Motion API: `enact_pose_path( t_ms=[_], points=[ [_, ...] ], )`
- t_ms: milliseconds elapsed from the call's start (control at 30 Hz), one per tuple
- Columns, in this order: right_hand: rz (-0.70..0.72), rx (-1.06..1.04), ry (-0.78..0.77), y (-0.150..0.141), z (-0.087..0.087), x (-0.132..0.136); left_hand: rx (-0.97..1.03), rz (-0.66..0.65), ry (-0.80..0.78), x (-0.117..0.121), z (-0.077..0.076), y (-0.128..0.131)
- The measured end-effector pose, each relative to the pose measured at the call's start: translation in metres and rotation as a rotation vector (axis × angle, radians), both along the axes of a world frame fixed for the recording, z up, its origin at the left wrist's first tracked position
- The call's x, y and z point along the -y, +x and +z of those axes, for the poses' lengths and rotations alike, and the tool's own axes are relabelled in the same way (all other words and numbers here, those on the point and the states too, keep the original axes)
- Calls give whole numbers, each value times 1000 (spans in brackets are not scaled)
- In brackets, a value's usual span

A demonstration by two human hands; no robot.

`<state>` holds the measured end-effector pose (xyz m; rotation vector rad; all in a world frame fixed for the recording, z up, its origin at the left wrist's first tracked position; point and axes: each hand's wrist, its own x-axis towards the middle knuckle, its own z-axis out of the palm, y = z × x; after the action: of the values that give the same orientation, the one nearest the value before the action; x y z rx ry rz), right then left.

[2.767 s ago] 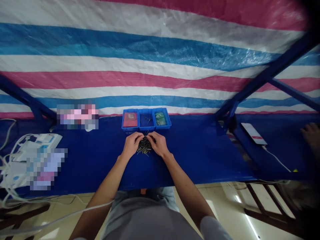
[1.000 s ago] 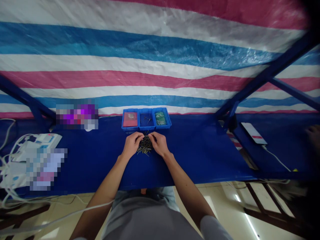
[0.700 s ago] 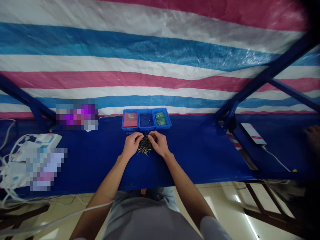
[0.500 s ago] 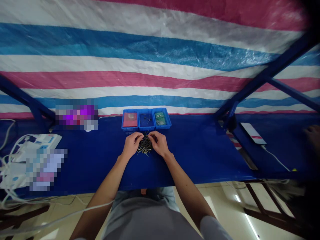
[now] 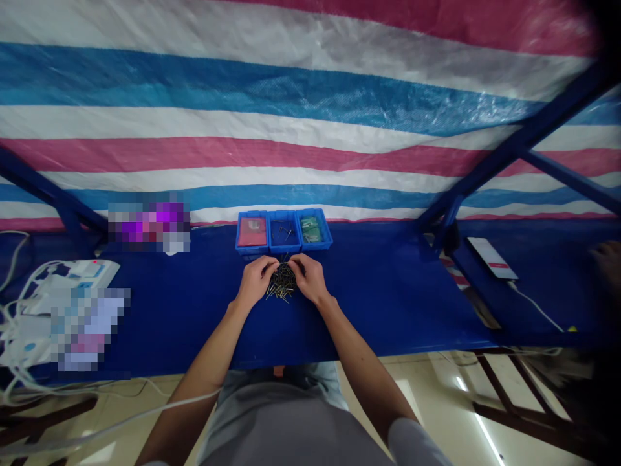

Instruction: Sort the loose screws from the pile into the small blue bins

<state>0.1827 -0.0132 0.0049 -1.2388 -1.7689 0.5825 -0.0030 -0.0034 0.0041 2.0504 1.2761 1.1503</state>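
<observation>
Fingers of the left hand and right hand curl narrowly against a loose, spiky heap of thin metal nails.

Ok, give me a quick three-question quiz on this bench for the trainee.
1. True or false: the left hand and right hand are both at the pile of dark nails.
2. Of the three blue plastic bins, which one holds a few loose nails: left, middle or right?
3. What lies far right of the bins, with a white cable running from it?

Key: 1 true; 2 middle; 3 a smartphone.
</observation>
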Motion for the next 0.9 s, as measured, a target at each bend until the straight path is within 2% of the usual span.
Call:
enact_pose_path(
  t_ms=[433,667,900],
  points=[
    [-46,89,1,0,-1,-1,-29,-19,11,0,-1,1],
    [22,-37,-21,0,1,1,-10,5,-5,-1,-2,0],
    [33,-40,-5,-1,-3,-1,-11,0,-12,0,-1,0]
  ],
)
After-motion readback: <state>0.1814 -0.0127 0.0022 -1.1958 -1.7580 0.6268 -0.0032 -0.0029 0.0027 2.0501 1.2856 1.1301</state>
